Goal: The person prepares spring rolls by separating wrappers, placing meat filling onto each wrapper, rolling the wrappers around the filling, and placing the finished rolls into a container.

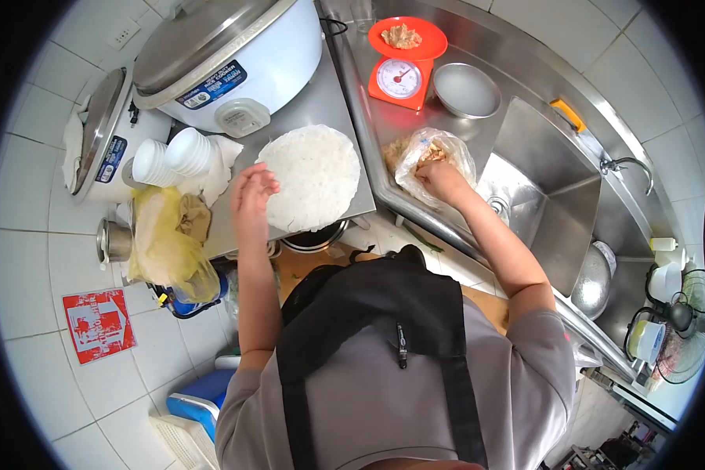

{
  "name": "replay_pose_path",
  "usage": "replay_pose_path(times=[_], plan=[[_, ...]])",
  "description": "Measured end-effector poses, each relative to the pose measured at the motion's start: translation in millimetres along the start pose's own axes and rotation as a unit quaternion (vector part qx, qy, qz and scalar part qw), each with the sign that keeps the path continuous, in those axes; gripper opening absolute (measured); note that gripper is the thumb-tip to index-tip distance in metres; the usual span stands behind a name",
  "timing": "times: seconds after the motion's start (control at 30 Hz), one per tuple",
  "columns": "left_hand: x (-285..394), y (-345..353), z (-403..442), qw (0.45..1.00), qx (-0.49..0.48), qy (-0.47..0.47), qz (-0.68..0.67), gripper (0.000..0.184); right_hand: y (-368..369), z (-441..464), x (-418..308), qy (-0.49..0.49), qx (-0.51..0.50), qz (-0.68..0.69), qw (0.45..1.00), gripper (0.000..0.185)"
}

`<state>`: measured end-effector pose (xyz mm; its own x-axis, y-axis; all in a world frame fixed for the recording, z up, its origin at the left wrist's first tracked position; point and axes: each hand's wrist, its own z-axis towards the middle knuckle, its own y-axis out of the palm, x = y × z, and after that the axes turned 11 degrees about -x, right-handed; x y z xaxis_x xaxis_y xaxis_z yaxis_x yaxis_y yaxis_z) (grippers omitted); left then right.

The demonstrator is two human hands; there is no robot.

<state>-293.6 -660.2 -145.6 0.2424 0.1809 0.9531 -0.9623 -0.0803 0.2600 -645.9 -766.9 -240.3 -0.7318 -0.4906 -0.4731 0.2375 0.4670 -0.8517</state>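
A round, white, thin wrapper sheet (312, 178), seemingly on a stack, lies on the steel counter in the head view. Beside its left edge is my left hand (254, 188), raised with loosely bent fingers apart and nothing in them. My right hand (440, 180) reaches into a clear plastic bag (460, 157) at the sink's edge. Its fingers curl down into brownish food pieces (433, 151), and the fingertips are hidden there. Behind the bag an orange kitchen scale (385, 88) carries a clump of light brown food (401, 36) on its orange pan.
A metal bowl (467, 88) sits right of the scale, near the sink basin (536, 168). A large rice cooker (235, 78) stands at the back left. White stacked cups (189, 153) and a yellow plastic bag (168, 243) are on the left. A faucet (630, 163) rises at right.
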Motion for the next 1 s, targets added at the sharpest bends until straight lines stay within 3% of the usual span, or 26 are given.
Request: replay_pose_path(times=[0.13,0.23,0.33,0.43,0.53,0.67,0.8,0.9,1.0], plan=[[-1,17,4,0.998,-0.058,0.010,-0.004,0.023,-15,-3,-7,0.047,-0.059,0.086,0.993,0.021],[0,15,2,0.998,-0.057,0.011,0.009,0.022,-30,-4,-11,0.131,-0.112,0.280,0.944,0.020],[0,4,-3,1.000,-0.026,0.011,-0.010,0.020,-23,-6,-16,0.096,-0.063,0.232,0.966,0.017],[-1,-7,-7,0.999,0.015,0.000,-0.036,0.020,-8,9,-14,0.081,-0.073,0.046,0.993,0.016],[2,-15,-12,0.998,0.047,0.001,-0.030,0.020,-15,8,-9,0.099,-0.073,0.129,0.984,0.016],[9,-27,-21,0.998,0.053,0.018,-0.015,0.021,-26,4,11,0.062,-0.037,0.132,0.989,0.021],[13,-47,-33,0.996,0.080,0.022,-0.021,0.022,-47,-7,17,0.076,-0.118,0.321,0.937,0.020],[14,-61,-43,0.994,0.101,0.036,-0.033,0.023,-80,-15,26,0.009,-0.155,0.473,0.867,0.019],[21,-66,-48,0.991,0.116,0.045,-0.044,0.023,-134,-4,19,-0.043,-0.056,0.539,0.839,0.018]])
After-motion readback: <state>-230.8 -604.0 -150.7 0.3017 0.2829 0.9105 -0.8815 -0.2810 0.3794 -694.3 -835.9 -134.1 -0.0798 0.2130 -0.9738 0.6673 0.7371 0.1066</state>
